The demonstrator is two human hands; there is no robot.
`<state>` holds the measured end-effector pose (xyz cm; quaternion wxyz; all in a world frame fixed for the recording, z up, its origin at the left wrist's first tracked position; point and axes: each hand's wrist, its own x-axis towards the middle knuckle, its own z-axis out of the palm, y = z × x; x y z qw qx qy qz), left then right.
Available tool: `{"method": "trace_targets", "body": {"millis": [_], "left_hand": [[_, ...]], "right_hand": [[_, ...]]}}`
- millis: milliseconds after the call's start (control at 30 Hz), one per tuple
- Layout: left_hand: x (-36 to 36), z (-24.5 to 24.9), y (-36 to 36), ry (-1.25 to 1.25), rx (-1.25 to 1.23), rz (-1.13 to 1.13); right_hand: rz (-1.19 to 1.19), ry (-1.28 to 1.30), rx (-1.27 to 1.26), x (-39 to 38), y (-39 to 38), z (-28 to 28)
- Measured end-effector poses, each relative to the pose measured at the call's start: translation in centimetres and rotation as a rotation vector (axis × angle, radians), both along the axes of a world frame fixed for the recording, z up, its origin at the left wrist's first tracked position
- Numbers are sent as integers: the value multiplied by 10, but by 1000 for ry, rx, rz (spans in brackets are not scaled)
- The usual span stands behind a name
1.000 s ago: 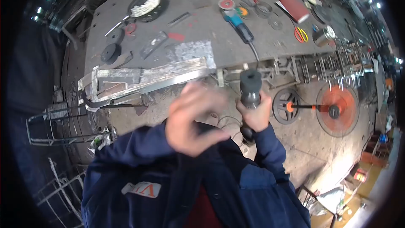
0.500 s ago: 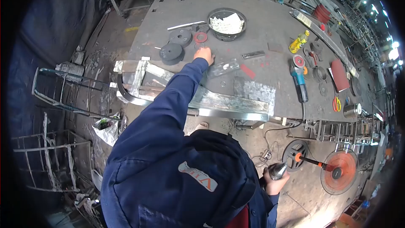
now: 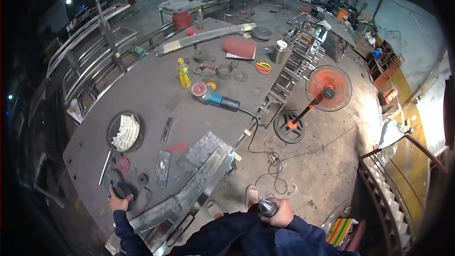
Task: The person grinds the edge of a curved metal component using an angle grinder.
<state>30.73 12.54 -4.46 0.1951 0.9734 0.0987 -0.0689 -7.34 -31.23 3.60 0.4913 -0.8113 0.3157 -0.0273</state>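
Note:
At the lower left of the table, my left hand [image 3: 119, 203] has its fingers at a dark abrasive disc [image 3: 124, 190], the thumb and a finger spread around its edge. A red ring [image 3: 123, 164] and a small black disc [image 3: 143, 178] lie close by. My right hand [image 3: 283, 213] is wrapped round a metal tool with a cone-shaped silver tip [image 3: 268, 207], held in front of my body above the floor. The rest of that tool is hidden by my hand and sleeve.
On the table [image 3: 156, 95] are a round tray with papers [image 3: 124, 132], a yellow bottle [image 3: 184, 73], an angle grinder [image 3: 215, 100], yellow-handled scissors [image 3: 263, 68] and a metal frame [image 3: 180, 199]. An orange fan [image 3: 328, 90] and loose cables [image 3: 275, 163] are on the floor.
The view has swung to the right. My left hand has moved from beside the red ring to the dark disc. My right hand still holds the metal tool.

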Motion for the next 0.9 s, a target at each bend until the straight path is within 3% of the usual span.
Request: {"method": "trace_targets", "body": {"millis": [67,133,200,267,300,400,500,600,667,700,800,900], "left_hand": [[6,-5,-13,-294,-537,-269],[-42,88,-103,-123,-883,-384],[-63,97,-151,-96,-830,-721],[-108,157,-215,141,-817,-964],[-123,165,-238,124,-762,-1069],[-153,186,-285,174,-689,-1223],[-157,190,-309,93,-453,-1187],[-136,140,-319,-15,-316,-1056],[-107,99,-313,-30,-147,-855],[-87,85,-306,42,-17,-697],[-32,36,-256,-76,326,-213],[-24,48,-215,32,405,-26]], "right_hand": [[14,-1,-33,1,4,-8],[40,-4,-64,-4,4,-11],[65,-25,16,-3,1,-10],[58,-33,2,-2,-1,-2],[76,-78,-26,-6,-3,-2],[91,-149,-55,-24,-13,-1],[72,-195,-137,-44,-31,-13],[-6,-204,-89,-68,-44,-19],[-66,-236,-63,-82,-54,-12],[-81,-243,-75,-93,-58,-16],[-176,-285,-30,-116,-73,-21],[-222,-301,45,-134,-91,-17]]}}
